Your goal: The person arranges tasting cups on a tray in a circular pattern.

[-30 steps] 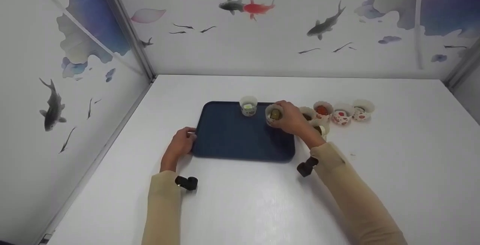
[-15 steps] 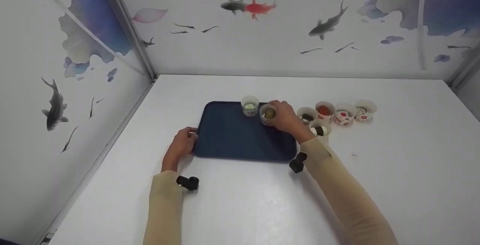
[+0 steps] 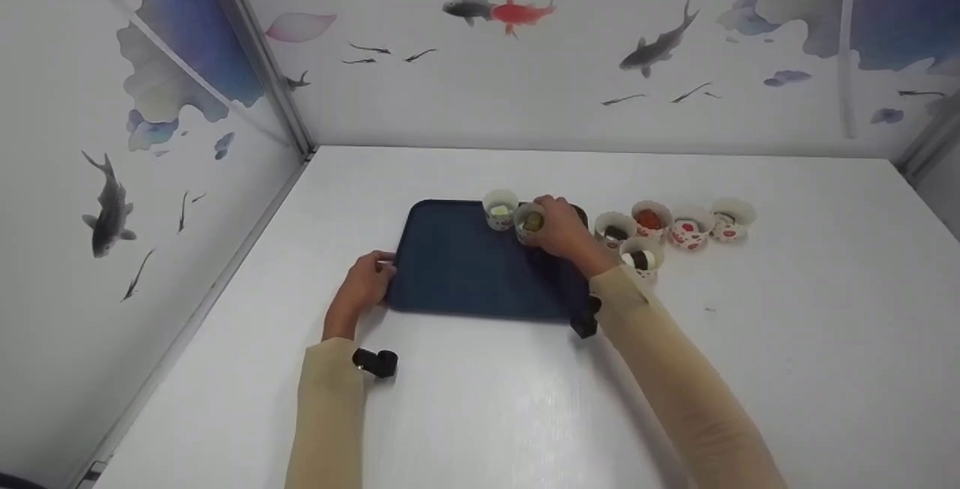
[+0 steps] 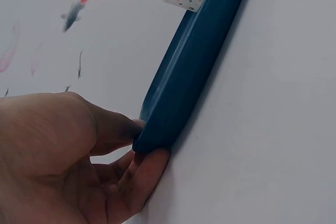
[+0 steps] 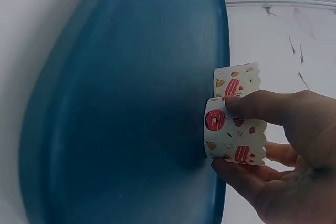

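A dark blue tray point(image 3: 465, 271) lies on the white table. My left hand point(image 3: 367, 281) pinches its left edge; in the left wrist view the thumb is on the rim and the fingers point(image 4: 149, 174) are under it. Near the tray's far edge my right hand point(image 3: 561, 228) grips a paper baking cup point(image 5: 235, 135) printed with donuts and cake slices. Inside that cup is something brownish green. Just left of it, on the tray, stands another paper cup point(image 3: 500, 211) with something pale yellow-green in it.
Right of the tray several more paper cups stand close together, among them one with red contents point(image 3: 649, 220) and one with a black-and-white piece point(image 3: 640, 259). Walls with painted fish rise behind and at the left of the table point(image 3: 480, 399).
My right hand has moved left over the tray with its paper cup, which now sits close beside the other cup. The left hand stays at the tray's edge.
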Demonstrator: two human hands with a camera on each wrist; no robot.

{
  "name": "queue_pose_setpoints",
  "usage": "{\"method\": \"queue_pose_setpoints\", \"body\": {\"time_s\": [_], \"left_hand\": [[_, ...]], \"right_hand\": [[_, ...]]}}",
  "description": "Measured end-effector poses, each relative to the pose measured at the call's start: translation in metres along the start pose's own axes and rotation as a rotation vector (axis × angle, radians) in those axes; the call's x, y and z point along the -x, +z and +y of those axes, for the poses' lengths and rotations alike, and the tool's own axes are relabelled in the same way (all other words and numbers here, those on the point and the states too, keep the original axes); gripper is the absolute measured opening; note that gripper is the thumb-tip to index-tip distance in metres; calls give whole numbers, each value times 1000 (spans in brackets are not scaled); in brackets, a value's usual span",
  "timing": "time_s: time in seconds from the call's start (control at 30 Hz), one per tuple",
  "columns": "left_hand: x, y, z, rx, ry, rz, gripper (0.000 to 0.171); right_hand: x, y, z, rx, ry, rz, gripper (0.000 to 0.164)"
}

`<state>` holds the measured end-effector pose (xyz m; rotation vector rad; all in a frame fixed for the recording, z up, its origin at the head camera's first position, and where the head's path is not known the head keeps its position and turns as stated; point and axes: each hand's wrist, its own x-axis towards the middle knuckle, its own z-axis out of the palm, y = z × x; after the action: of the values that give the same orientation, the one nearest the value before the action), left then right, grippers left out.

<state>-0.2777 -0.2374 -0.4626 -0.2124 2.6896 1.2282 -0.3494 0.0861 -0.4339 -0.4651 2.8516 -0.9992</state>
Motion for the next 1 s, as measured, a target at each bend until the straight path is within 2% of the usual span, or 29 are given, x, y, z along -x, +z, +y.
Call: {"method": "queue_pose_setpoints", "body": {"time_s": [0.47,0.67,0.8,1.0], "left_hand": [[2,0,2,4,1,4,41],[5,0,4,26,0,-11,41],[6,-1,5,50,-16,-16,41],[2,0,1,36,-20,-15,41]], "right_hand": [[-3,2,-3,-14,27,-20,68],[0,0,-6,-12,37,-25,78],[4,-5,-9,-44,49,-14,80],[14,-12,-9,-98,61,3,80]]}}
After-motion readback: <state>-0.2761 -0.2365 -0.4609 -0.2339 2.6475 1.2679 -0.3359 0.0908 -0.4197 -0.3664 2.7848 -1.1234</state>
